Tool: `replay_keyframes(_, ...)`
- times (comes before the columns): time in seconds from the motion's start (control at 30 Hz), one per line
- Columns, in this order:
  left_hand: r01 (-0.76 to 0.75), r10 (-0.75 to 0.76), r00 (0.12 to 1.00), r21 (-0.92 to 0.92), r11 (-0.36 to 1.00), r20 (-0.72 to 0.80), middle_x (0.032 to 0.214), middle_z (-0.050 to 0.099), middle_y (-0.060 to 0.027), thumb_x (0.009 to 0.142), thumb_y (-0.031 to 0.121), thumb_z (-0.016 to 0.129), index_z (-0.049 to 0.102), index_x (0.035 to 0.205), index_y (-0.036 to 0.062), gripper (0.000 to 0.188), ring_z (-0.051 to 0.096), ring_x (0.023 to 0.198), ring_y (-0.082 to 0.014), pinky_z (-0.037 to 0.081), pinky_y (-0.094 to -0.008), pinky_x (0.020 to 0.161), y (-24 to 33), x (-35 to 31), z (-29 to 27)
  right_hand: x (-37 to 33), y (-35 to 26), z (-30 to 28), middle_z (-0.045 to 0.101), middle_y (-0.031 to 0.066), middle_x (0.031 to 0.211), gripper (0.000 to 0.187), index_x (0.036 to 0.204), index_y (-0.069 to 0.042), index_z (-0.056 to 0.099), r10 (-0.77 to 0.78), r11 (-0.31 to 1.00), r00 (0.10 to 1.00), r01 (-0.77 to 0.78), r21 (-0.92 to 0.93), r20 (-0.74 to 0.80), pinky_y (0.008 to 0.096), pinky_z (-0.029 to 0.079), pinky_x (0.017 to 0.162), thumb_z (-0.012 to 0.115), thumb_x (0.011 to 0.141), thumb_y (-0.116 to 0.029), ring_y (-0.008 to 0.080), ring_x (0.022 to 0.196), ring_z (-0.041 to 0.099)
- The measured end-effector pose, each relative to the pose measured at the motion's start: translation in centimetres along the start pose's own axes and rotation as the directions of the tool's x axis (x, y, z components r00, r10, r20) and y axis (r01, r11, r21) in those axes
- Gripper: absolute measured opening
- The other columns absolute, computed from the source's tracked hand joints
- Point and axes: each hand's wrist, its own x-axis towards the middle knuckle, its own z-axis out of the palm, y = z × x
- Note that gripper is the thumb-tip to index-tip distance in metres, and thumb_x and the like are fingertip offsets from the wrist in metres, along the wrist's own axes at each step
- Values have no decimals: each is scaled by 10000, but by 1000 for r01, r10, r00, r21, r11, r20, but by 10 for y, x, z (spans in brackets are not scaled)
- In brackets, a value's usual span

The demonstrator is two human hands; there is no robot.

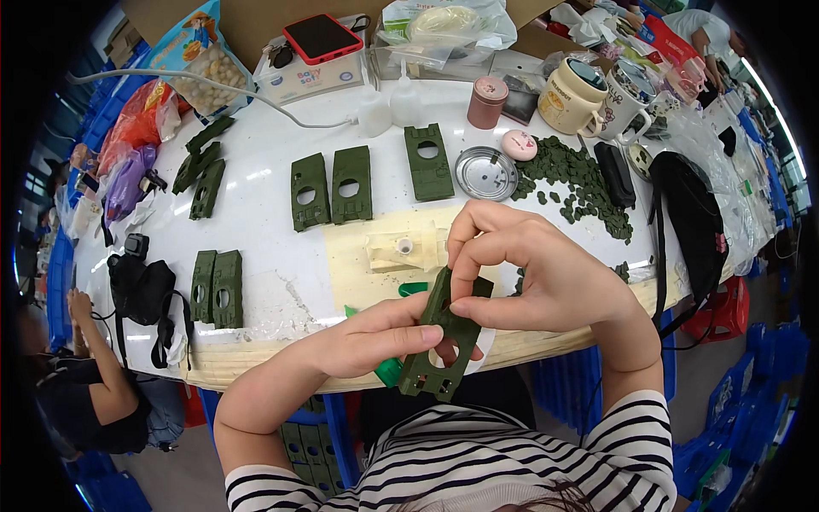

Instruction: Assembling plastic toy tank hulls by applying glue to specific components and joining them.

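Observation:
My left hand (384, 337) grips a dark green plastic toy tank hull (418, 371) by its side, tilted above the table's near edge. A round hole opens in the hull, with a fingertip showing behind it. My right hand (529, 269) is closed in a pinch at the hull's upper end; whatever lies between thumb and forefinger is hidden. Beneath my hands, a cream taped block (397, 249) with a small round socket rests on a yellowish sheet (350, 277). Bright green pieces (389, 372) peek out beside my left hand.
More hulls lie beyond: a pair (331, 189), a single one (429, 162), and others at left. At right are a pile of small green pieces (567, 175), a round metal tin (486, 173), mugs (573, 96) and a black bag (691, 222). Another person sits at far left.

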Motion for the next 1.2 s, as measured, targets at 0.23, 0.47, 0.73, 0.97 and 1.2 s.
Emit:
replay_keyframes(0.23, 0, 0, 1000, 18, 1000, 8, 1207, 572, -230, 951, 353, 454, 343, 1364, -36, 578, 573, 1122, -287, 459, -365, 911, -1, 0, -1, 0, 1, 2, 541, 81, 850, 94, 739, -25, 642, 12, 1000, 1000, -12, -17, 1, 321, 441, 725, 691, 729, -105, 224, 821, 548)
replay_keyframes(0.47, -11, 11, 1000, 20, 1000, -8, 1208, 572, -225, 954, 334, 450, 366, 1339, -38, 542, 560, 1135, -277, 450, -361, 920, -4, 1, -1, 0, 2, 3, 541, 87, 865, 96, 734, -24, 638, 15, 999, 1000, -16, -30, -8, 327, 441, 729, 689, 730, -105, 237, 828, 548)
replay_keyframes(0.73, -46, 46, 999, 31, 998, 3, 1193, 576, -125, 998, 314, 422, 407, 1299, 15, 424, 542, 1043, -159, 445, -324, 909, -2, -1, 1, -1, 1, 4, 525, 87, 856, 104, 735, -25, 636, 28, 997, 999, -29, -67, -28, 326, 436, 734, 701, 728, -106, 241, 834, 541)
replay_keyframes(0.97, -57, 58, 998, 56, 997, -21, 1197, 577, -156, 982, 311, 434, 406, 1299, -1, 445, 550, 1064, -189, 447, -330, 903, -4, -1, 1, 0, 2, 4, 523, 86, 853, 127, 727, -22, 618, 14, 996, 999, -16, -84, -33, 332, 433, 731, 710, 734, -110, 245, 842, 536)
replay_keyframes(1.2, -62, 64, 997, 62, 996, -34, 1218, 560, -231, 936, 331, 478, 369, 1339, -18, 544, 577, 1102, -276, 474, -369, 890, -6, 2, 0, -1, -3, -2, 519, 74, 827, 128, 755, -20, 603, -49, 995, 995, 42, -89, -82, 314, 438, 672, 705, 751, -96, 213, 770, 529)
